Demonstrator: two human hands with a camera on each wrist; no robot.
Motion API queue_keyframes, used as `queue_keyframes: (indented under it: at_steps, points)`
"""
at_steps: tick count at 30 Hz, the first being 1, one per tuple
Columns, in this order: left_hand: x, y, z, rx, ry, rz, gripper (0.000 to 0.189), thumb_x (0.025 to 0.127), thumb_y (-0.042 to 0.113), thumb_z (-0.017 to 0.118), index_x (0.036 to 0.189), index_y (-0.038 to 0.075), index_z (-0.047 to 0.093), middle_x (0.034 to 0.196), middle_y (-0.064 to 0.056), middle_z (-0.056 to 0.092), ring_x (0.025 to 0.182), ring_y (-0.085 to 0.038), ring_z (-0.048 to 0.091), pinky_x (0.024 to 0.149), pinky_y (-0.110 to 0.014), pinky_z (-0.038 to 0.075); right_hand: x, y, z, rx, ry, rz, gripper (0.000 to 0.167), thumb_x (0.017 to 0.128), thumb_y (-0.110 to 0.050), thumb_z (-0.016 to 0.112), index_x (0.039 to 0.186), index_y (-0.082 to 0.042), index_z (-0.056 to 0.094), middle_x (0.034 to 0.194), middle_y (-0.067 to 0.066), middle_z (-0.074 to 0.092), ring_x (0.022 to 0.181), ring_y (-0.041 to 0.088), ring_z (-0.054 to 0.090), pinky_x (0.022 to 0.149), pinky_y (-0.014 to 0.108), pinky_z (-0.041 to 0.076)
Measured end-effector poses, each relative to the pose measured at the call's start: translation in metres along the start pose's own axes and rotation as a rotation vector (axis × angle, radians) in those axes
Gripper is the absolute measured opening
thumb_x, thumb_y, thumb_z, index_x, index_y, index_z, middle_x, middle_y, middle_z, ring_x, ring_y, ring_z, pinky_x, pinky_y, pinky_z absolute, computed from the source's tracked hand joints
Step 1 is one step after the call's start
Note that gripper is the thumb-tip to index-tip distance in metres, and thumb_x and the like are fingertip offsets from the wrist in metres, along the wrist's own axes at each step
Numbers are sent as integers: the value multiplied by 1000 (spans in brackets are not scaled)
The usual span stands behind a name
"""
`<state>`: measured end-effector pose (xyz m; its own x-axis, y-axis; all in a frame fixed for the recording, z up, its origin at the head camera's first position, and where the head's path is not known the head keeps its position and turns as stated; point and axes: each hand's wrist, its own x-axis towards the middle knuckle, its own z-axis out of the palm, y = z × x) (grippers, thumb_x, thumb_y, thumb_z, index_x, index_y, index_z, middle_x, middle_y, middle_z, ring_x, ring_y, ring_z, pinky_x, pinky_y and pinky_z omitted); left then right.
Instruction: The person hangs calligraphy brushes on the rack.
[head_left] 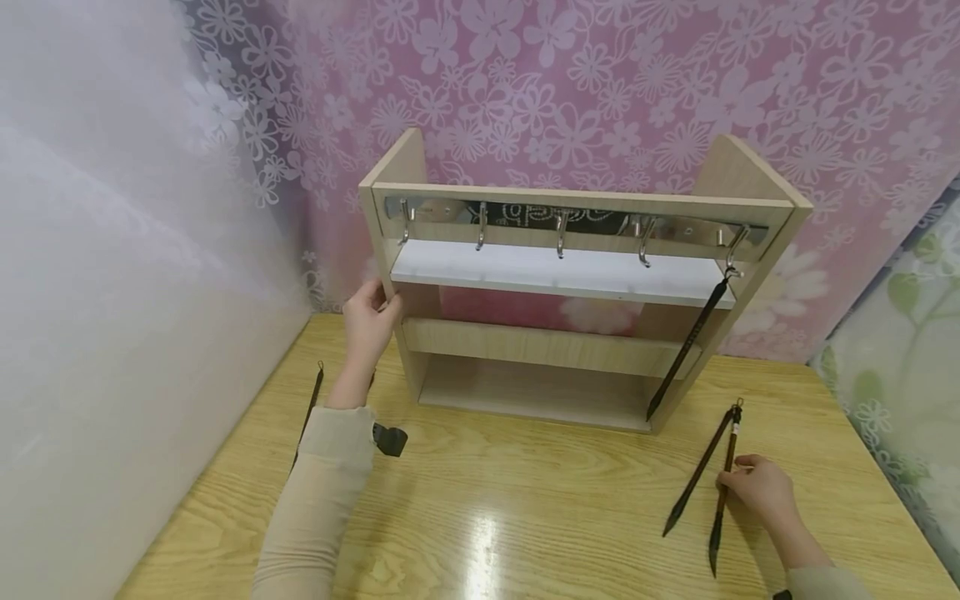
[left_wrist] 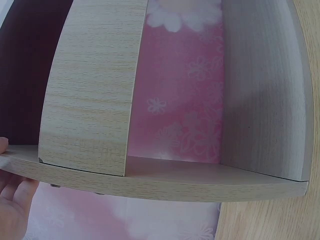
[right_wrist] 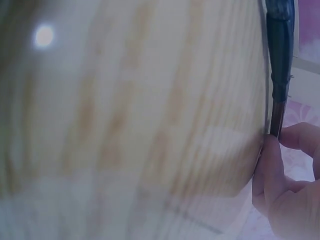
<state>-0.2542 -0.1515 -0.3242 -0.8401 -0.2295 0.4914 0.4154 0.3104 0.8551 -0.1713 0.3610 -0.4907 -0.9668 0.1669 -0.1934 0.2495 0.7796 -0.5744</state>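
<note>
A pale wooden shelf rack (head_left: 517, 337) stands upright on the table, with a row of metal hooks along its top bar. With thumb and fingers, my left hand (head_left: 370, 325) grips the rack's left side panel; the left wrist view shows the thumb in front and fingers (left_wrist: 19, 197) behind the panel edge. One calligraphy brush (head_left: 687, 346) hangs by its loop from the rightmost hook (head_left: 737, 246). To the rack's right, my right hand (head_left: 763, 493) pinches the brown handle of a second calligraphy brush (head_left: 717, 529). Beside that, another brush (head_left: 697, 475) lies on the table.
One more thin brush (head_left: 311, 408) lies to the left, partly behind my left sleeve. The wood-grain table (head_left: 555, 500) meets a white wall (head_left: 150, 250) on the left. Pink floral cloth (head_left: 570, 92) hangs behind the rack, and a leaf-patterned surface (head_left: 907, 333) borders the right.
</note>
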Motion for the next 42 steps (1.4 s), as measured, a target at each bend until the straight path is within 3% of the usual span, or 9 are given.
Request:
queue_keyframes:
  at_steps: [7, 12, 21, 24, 30, 42]
  points:
    - [1, 2, 1, 34, 7, 1, 28, 80, -5, 52, 107, -11, 56, 101, -28, 58, 97, -34, 56, 82, -37, 48, -1, 0, -3, 25, -9, 26, 57, 82, -22, 56, 113, 22, 39, 93, 33, 54, 82, 41, 53, 64, 44, 48]
    - [0, 2, 2, 7, 2, -12, 30, 80, -5, 52, 109, -11, 55, 104, -27, 57, 99, -34, 56, 83, -35, 47, -2, 2, -4, 49, -13, 46, 62, 82, -27, 56, 116, 22, 37, 102, 36, 49, 89, 45, 49, 69, 46, 46]
    - [0, 2, 2, -7, -3, -7, 30, 80, -5, 52, 110, -11, 55, 105, -27, 57, 100, -33, 55, 84, -35, 47, -4, 8, -6, 129, -22, 53, 63, 85, -27, 54, 119, 22, 33, 99, 32, 51, 88, 41, 50, 69, 42, 47]
    - [0, 1, 2, -6, -1, -3, 30, 80, -6, 52, 109, -11, 55, 105, -27, 57, 100, -33, 55, 84, -35, 47, -5, 9, -8, 158, -5, 35, 60, 85, -23, 53, 119, 22, 33, 94, 27, 54, 81, 32, 55, 67, 37, 49]
    - [0, 0, 3, -3, 5, -4, 29, 80, -6, 52, 108, -11, 55, 103, -27, 58, 99, -33, 56, 83, -36, 47, -11, 7, -9, 351, 2, 25, 59, 85, -12, 52, 124, 23, 24, 84, 7, 54, 65, 2, 54, 63, 24, 53]
    - [0, 0, 2, 15, 25, 14, 27, 79, -6, 51, 105, -12, 57, 100, -27, 59, 95, -32, 57, 81, -38, 49, -18, -15, -13, 483, -20, 45, 56, 89, -10, 48, 127, 21, 20, 90, 7, 49, 69, -2, 52, 71, 28, 52]
